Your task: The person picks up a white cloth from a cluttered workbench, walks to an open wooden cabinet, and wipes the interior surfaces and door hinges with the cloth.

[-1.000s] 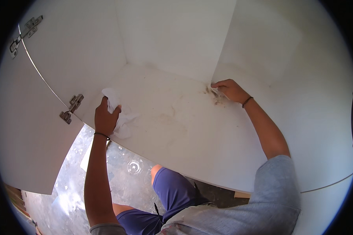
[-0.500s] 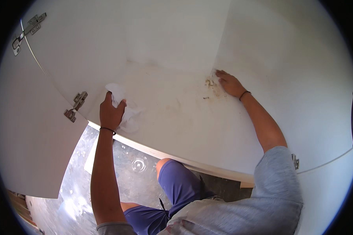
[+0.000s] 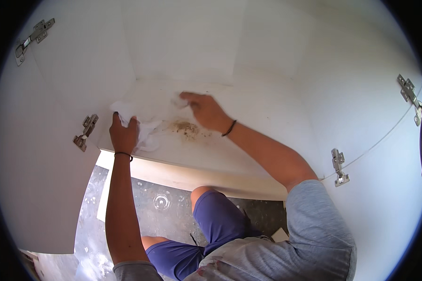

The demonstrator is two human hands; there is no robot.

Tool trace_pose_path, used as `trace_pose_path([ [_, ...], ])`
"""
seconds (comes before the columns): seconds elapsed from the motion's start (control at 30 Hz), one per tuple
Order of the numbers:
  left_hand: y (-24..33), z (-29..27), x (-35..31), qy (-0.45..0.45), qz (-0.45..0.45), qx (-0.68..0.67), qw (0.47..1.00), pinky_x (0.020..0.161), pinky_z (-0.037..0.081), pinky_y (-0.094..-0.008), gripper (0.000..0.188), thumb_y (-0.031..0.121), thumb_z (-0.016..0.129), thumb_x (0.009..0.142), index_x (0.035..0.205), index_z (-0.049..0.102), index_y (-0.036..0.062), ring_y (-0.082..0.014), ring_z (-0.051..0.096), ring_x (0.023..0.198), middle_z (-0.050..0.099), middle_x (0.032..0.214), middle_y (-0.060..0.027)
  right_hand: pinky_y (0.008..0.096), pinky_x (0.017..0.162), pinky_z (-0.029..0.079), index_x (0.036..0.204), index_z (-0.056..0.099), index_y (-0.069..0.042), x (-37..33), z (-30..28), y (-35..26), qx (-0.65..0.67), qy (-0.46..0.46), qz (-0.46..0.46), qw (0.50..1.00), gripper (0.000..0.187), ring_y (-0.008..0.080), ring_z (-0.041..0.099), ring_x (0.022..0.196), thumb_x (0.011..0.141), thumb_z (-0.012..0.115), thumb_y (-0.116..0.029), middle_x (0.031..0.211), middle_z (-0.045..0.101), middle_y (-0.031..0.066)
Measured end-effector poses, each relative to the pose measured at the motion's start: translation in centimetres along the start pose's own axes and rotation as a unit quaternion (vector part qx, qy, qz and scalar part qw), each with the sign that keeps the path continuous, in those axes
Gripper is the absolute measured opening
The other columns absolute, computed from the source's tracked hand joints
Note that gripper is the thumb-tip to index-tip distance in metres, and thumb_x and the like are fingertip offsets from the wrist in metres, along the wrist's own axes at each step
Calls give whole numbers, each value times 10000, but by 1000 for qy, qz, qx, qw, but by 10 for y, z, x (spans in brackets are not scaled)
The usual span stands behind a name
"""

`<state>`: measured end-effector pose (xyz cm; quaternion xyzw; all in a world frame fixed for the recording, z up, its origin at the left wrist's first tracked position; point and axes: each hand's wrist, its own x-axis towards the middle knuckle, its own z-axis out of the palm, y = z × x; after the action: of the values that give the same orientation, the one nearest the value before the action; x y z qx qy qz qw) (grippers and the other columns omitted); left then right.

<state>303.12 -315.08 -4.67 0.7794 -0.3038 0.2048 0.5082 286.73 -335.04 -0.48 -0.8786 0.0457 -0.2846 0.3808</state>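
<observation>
My left hand point(image 3: 124, 133) rests on a crumpled white tissue point(image 3: 147, 136) at the front left of the white cabinet's floor point(image 3: 248, 136). The tissue shows between its thumb and fingers and spreads out on the right. My right hand point(image 3: 208, 110) is farther in, near the middle, with its fingers bent around a small whitish wad point(image 3: 179, 100). Motion blurs that wad, but it looks like tissue. Just in front of the right hand lies a patch of brown dirt and crumbs point(image 3: 187, 129), between the two hands.
White cabinet walls rise at the back and both sides. Open doors with metal hinges stand at the left point(image 3: 85, 133) and right point(image 3: 340, 167). The cabinet's front edge point(image 3: 173, 175) runs before my knees, above a grey, spotted floor point(image 3: 145, 196).
My right hand has moved left from the right part of the cabinet floor. The dirt now lies closer to my left hand, which stays on the tissue. The view has turned to the right.
</observation>
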Motion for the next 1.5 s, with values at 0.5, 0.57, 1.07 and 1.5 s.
trace_pose_path([
  [0.5,13,-19,-18,157,42,-147,976,752,471,-337,359,157,654,788,1049,500,-36,-260,613,844,619,933,-168,459,1049,241,1369,302,-109,-100,-182,125,-468,-44,321,822,532,289,225,1326,936,289,-417,1425,270,137],
  [0.57,20,-25,-42,201,17,-180,963,803,453,-321,388,175,654,805,1082,498,-46,-238,583,903,598,995,-151,514,1037,227,1363,311,-98,-96,-152,116,-467,-53,231,852,538,298,233,1323,934,286,-421,1422,274,143],
  [1.07,-90,-123,-350,81,-304,-41,948,749,456,-311,307,113,627,804,1042,508,-42,-215,596,806,616,892,-125,440,1004,328,1166,509,-53,-45,145,-72,-184,-103,-135,968,323,328,410,1211,858,435,-111,1285,443,199],
  [1.5,-103,-158,-393,185,-375,-68,906,784,440,-311,358,145,623,818,1087,492,-52,-207,572,884,592,974,-139,338,920,402,1140,537,-17,-12,59,-80,-98,45,-105,989,309,313,532,1071,866,404,-70,1148,563,178],
])
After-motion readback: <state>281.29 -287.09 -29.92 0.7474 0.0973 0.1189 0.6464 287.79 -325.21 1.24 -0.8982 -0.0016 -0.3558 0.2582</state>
